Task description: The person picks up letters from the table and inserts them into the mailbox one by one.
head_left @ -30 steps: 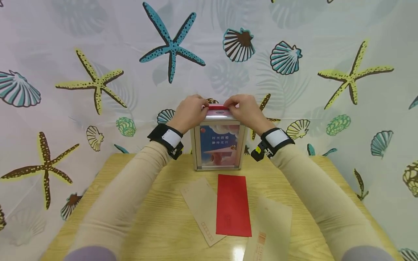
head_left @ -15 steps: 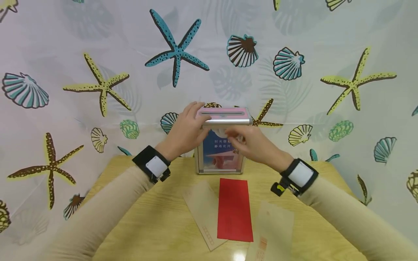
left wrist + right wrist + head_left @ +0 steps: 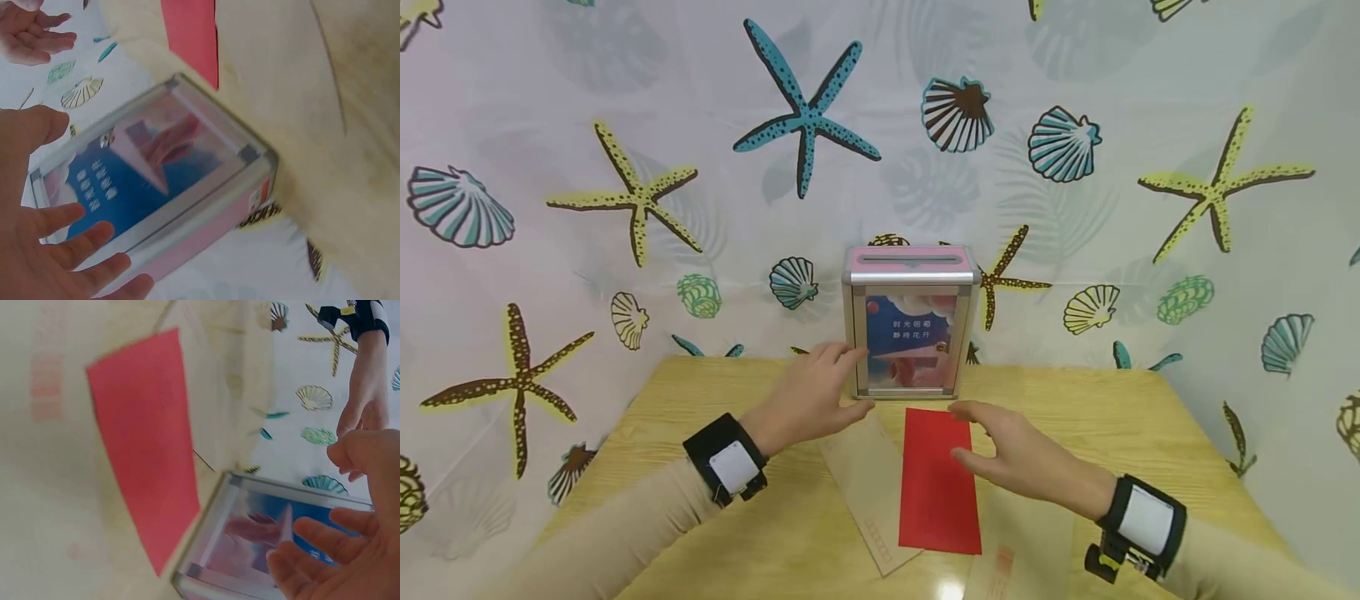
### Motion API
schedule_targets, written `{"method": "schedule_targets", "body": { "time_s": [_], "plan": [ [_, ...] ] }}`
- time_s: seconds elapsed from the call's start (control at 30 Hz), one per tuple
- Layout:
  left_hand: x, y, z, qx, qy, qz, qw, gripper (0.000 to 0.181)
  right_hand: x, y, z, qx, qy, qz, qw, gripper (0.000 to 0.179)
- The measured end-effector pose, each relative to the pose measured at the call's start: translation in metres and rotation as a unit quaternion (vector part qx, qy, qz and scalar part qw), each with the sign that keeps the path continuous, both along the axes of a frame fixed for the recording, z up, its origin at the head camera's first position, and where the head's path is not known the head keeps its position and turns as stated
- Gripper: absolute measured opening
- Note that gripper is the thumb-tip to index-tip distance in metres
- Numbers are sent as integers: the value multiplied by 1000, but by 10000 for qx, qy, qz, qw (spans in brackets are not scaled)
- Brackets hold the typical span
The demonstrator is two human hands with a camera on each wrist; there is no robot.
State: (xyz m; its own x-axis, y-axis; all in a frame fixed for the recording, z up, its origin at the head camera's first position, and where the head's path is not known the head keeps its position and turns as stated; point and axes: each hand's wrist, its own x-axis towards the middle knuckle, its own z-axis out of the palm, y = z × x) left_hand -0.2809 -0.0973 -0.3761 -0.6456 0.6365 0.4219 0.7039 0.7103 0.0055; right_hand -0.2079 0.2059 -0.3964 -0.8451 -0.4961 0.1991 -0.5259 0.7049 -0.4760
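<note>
A pink box [image 3: 912,263] with silver edges, a slot in its top and a blue picture on its front stands at the back of the table. My left hand [image 3: 812,396] is in front of its lower left side, fingers spread and holding nothing. In the left wrist view the fingers of that hand [image 3: 69,244] overlap the box front. My right hand [image 3: 1022,454] hovers over the right edge of a red envelope [image 3: 936,492], thumb and fingers apart, with nothing between them. The right wrist view shows the same red envelope [image 3: 147,450] lying flat beside the box.
One tan envelope [image 3: 857,475] lies partly under the red one, on its left. Another tan envelope [image 3: 1026,542] lies to the right, near the front. Behind the wooden table [image 3: 730,517] hangs a white curtain [image 3: 880,83] with starfish and shells.
Both hands have come down from the top of the box, the right one to above the red envelope. The red strip in the slot is gone from sight; the slot shows bare.
</note>
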Motion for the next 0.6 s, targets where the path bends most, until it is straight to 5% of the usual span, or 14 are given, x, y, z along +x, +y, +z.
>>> {"method": "schedule_targets", "body": {
  "time_s": [0.3, 0.6],
  "plan": [
    [15, 23, -49, -198, -957, 304, 9947, 75, 31, 0, -42, -184, -913, -509, 9943, 63],
    [19, 57, -85, -429, -1897, 632, 9789, 81, 58, -5, -68, 403, -1272, -721, 9884, 91]
  ]
}}
